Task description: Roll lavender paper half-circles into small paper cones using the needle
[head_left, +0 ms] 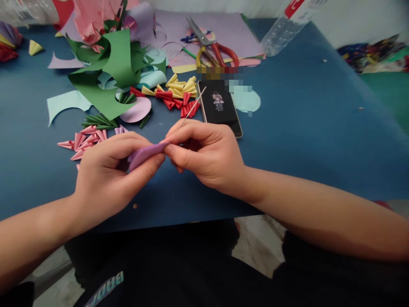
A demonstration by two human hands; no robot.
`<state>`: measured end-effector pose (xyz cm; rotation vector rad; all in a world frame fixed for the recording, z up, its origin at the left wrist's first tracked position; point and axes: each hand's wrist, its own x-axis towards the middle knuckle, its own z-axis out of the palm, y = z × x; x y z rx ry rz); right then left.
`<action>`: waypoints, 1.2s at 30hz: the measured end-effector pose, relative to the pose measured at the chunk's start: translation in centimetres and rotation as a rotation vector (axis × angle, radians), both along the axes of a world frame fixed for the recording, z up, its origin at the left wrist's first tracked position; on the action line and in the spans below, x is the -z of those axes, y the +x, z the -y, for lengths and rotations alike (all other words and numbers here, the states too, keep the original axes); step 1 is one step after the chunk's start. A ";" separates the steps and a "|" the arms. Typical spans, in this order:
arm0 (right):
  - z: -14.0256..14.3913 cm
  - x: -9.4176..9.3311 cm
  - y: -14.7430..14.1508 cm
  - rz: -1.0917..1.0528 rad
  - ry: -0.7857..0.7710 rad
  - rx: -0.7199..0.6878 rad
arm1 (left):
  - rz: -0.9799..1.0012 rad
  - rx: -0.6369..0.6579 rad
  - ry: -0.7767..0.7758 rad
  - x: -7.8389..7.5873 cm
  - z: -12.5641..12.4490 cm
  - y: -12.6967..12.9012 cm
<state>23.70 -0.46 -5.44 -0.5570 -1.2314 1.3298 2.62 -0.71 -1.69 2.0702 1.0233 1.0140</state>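
Above the front part of the blue table, my left hand [108,170] is closed on a folded or curled piece of purple paper [145,156], gripped between thumb and fingers. My right hand [207,155] pinches the right tip of the same paper. From its fingertips a thin, pale, pointed stick [192,109] slants up and to the right; its lower end is hidden in the fingers. Small pink paper cones [84,144] lie just beyond my left hand. A phone [221,108] with its screen lit rests beyond my right hand.
Green paper scraps [118,57], red cones [187,104], yellow cones [185,87] and dark green cones [100,122] cover the table's left middle. Red-handled scissors [223,53] lie on purple sheets [233,30] at the back. A clear bottle [283,32] leans at back right.
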 end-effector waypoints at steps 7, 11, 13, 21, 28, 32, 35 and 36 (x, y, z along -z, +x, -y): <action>0.0 0.0 0.0 0.023 0.000 -0.010 | -0.031 -0.033 0.047 -0.4 0.2 0.0; 0.0 -0.1 0.1 0.028 0.008 -0.017 | -0.064 -0.022 0.023 -0.8 0.2 0.0; -0.1 -0.1 0.3 0.037 0.030 -0.020 | -0.072 -0.009 -0.003 -0.9 0.1 0.0; -0.4 0.1 0.5 0.126 0.085 0.025 | -0.087 -0.021 0.003 -0.6 -0.1 0.0; 0.0 0.1 0.2 0.064 -0.053 -0.034 | -0.074 -0.023 0.063 -0.2 -0.1 0.0; 0.0 0.2 0.2 0.055 -0.040 -0.024 | -0.073 -0.034 0.094 -0.3 -0.2 0.0; -0.2 0.2 0.2 0.092 0.005 -0.001 | -0.071 -0.039 0.067 -0.5 -0.2 0.1; -0.3 0.2 0.3 0.101 0.026 0.000 | -0.062 -0.033 0.041 -0.5 -0.3 0.1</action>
